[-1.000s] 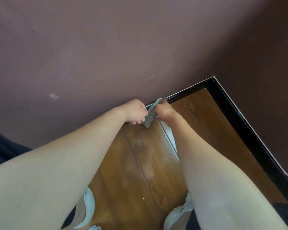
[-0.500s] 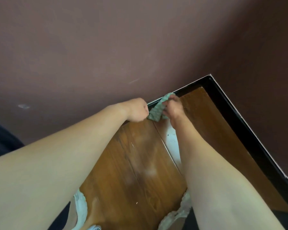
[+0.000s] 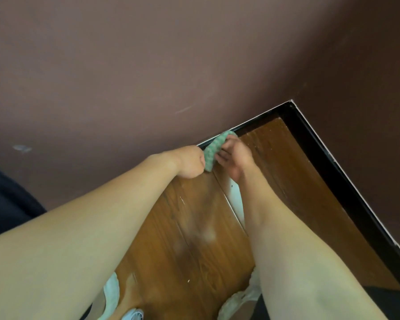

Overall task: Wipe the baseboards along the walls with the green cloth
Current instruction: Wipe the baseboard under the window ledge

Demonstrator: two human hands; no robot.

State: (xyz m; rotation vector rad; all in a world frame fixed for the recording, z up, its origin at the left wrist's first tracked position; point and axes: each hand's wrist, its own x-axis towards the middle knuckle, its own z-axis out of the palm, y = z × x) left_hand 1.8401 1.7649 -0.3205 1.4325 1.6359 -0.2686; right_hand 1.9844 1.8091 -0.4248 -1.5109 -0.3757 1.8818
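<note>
Green cloth (image 3: 217, 148) nearer corner than before

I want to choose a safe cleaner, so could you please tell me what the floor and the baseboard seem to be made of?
Floor: likely wood or wood-look laminate, semi-gloss; brown grain lines, plank seams, soft sheen.
Baseboard: black with a smooth painted or coated look and a thin white top edge; its core material can't be told.

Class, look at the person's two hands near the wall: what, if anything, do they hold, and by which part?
Both hold the green cloth: the left hand grips its lower end, the right hand presses its upper part against the black baseboard.
</note>
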